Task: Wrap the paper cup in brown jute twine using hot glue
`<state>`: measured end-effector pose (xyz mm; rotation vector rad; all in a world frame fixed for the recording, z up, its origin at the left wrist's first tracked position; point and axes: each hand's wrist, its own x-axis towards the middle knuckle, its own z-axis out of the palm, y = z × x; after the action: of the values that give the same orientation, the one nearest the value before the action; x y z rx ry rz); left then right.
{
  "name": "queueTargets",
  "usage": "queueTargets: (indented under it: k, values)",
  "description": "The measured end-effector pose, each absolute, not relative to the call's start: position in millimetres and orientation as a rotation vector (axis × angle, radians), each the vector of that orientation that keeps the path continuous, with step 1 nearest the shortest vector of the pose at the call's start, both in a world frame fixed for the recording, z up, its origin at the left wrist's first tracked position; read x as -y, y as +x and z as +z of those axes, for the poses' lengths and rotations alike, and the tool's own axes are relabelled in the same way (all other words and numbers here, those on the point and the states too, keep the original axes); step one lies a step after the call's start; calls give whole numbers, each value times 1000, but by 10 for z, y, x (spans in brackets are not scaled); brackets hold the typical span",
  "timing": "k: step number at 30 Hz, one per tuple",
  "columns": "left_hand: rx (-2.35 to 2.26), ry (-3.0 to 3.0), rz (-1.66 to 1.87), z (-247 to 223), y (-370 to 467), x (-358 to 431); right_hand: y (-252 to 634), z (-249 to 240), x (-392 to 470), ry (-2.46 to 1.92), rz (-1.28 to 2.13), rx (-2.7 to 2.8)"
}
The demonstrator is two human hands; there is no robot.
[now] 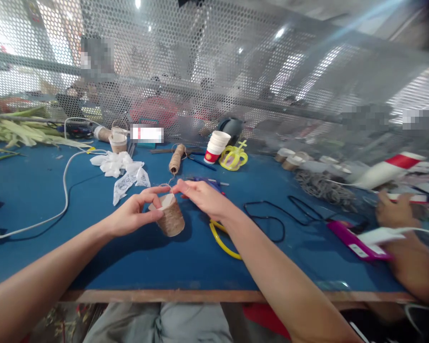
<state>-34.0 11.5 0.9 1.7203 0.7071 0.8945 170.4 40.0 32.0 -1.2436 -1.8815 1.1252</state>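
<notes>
A paper cup [172,220] wrapped in brown twine is tilted just above or on the blue table in front of me. My left hand [138,213] grips its rim, with the thumb on the near side and fingers across the top. My right hand [204,199] is closed in a pinch at the far side of the rim, on the thin twine [172,183]. That strand leads toward a twine spool [177,158] lying farther back. The exact fingertip contact is too small to make out. Beneath my right hand lies a blue-handled tool [214,182], partly covered.
White crumpled plastic [118,165] lies left, near a white cable [66,186]. Stacked paper cups [216,146] and a yellow crown-shaped piece [233,157] stand behind. A yellow ring [223,244] sits under my right forearm. At right are a purple box [357,242] and another person's hand [393,209].
</notes>
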Motion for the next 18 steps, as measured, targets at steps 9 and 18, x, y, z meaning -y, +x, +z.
queueTargets:
  k: [9,18]
  values:
    - [-723,1749,837,29,-350,-99,1488,271,-265,-1071,1495,1353]
    - [-681,1505,837,77,-330,-83,1589,374,-138,-984,1456,1368]
